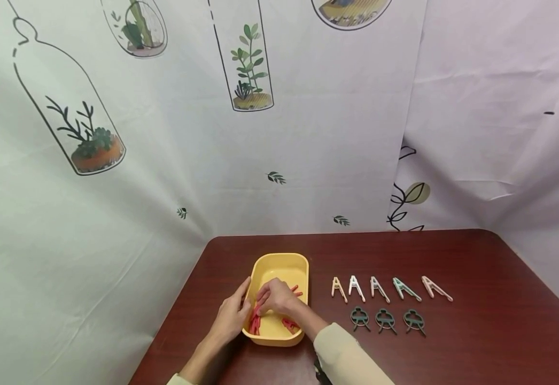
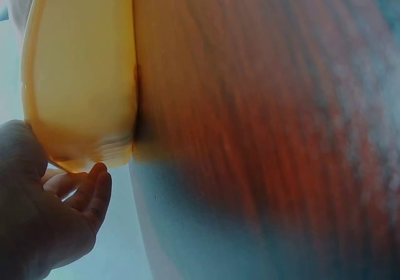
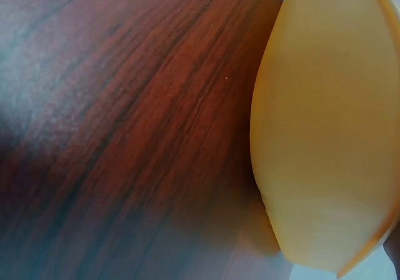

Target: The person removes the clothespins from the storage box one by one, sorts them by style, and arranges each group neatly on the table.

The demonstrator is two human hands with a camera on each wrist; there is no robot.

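A yellow tub (image 1: 281,260) stands on the table with red clothespins (image 1: 255,325) inside. My left hand (image 1: 231,315) holds the tub's left rim, thumb toward the inside. In the left wrist view the fingers of that left hand (image 2: 62,211) curl at the tub's end wall (image 2: 84,74). Reaching into the tub, my right hand (image 1: 276,297) pinches a red clothespin near the left wall; its fingertips partly cover it. More red clothespins (image 1: 289,324) lie at the tub's right side. The right wrist view shows only the tub's outer wall (image 3: 325,130), and the right hand is hidden there.
Right of the tub, a row of pale and green clothespins (image 1: 377,289) lies on the dark red table (image 1: 481,299). Nearer me are 3 dark green round clips (image 1: 385,319). A white printed cloth (image 1: 308,160) hangs behind the table.
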